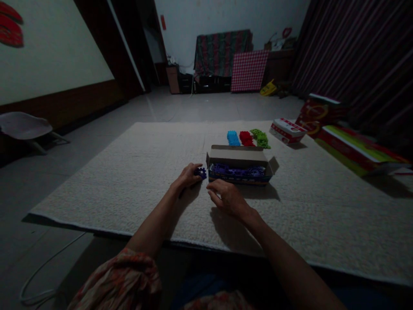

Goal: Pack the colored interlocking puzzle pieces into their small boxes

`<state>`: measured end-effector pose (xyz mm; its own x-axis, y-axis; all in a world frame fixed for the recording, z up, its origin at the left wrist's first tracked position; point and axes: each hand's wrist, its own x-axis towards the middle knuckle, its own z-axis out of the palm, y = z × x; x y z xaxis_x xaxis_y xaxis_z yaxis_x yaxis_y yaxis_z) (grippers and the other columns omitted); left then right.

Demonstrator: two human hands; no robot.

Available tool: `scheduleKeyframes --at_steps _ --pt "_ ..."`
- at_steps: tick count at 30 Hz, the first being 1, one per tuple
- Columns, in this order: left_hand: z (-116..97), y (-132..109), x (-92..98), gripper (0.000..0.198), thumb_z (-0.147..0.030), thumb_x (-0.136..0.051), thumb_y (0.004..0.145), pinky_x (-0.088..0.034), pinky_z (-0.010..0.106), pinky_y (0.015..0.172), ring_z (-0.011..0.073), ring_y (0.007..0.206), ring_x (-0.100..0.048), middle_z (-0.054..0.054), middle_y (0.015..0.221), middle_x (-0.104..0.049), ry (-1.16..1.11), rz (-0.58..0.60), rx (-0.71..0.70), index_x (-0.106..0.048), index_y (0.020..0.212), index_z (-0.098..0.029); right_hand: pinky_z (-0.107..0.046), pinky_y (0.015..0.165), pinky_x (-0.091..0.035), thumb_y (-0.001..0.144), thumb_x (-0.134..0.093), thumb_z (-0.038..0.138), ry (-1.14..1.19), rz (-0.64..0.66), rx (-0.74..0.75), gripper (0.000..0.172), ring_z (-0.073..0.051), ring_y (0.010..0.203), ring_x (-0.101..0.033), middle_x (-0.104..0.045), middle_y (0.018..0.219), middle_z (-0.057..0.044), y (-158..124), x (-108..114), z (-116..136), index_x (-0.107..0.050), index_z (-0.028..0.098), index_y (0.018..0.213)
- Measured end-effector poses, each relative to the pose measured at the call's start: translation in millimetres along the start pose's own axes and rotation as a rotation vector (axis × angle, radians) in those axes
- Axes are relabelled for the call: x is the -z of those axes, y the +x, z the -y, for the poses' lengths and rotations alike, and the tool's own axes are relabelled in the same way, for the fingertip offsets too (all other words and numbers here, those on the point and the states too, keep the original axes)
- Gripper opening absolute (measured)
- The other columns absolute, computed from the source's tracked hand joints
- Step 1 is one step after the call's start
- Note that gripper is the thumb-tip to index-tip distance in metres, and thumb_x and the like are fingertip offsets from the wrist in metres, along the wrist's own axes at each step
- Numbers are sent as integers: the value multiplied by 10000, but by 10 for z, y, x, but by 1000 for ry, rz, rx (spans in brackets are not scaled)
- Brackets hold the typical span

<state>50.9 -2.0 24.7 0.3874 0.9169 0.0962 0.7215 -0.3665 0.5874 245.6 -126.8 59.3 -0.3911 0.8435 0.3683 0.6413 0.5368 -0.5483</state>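
Note:
My left hand (189,175) is closed round a purple toy building piece (201,173) with notched edges, held just left of an open cardboard box (238,154). More purple building pieces (238,171) lie inside that box, whose flaps stand open. Close to the box's front left corner, my right hand (227,196) hovers with bent fingers and thumb apart, nothing visible between them. Behind the box sit a blue stack (233,138), a red stack (246,138) and a green pile (260,138) of similar pieces.
A cream textured cover (129,181) spreads under everything. To the right stand a small red and white box (288,130), a dark red box (318,113) and a long red and green box (358,148). A pale stool (26,125) is at the far left.

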Motion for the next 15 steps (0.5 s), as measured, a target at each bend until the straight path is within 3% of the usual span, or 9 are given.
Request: scheduleKeyframes --at_steps 4,9,12,15 --pt "71 -58 -22 512 -187 -662 720 -522 306 869 193 967 -661 89 1117 -694 -286 -60 23 -639 1230 -150 -317 804 -507 885 -557 119 26 3 0 169 -186 829 -659 -692 940 -101 4 -82 -43 -683 132 997" --pt "98 -139 133 568 -226 -745 630 -519 270 725 154 789 -651 69 988 -717 -757 -116 197 -660 1186 -140 -321 816 -508 877 -534 111 100 -73 44 181 -195 866 -658 -693 960 -108 20 -138 -89 -663 138 1002" --pt "-14 -246 312 669 -253 -791 592 -503 251 663 122 692 -620 42 888 -701 -930 -166 237 -632 1232 -143 -342 832 -512 878 -520 132 144 -180 55 232 -198 878 -649 -674 1045 -133 86 -143 -53 -623 137 1085" --pt "-279 -328 475 678 -249 -809 574 -512 258 671 120 688 -619 27 875 -692 -1059 -179 211 -630 1222 -168 -361 839 -521 881 -552 216 248 -310 -30 311 -196 872 -643 -646 1130 -144 204 -114 53 -556 153 1186"
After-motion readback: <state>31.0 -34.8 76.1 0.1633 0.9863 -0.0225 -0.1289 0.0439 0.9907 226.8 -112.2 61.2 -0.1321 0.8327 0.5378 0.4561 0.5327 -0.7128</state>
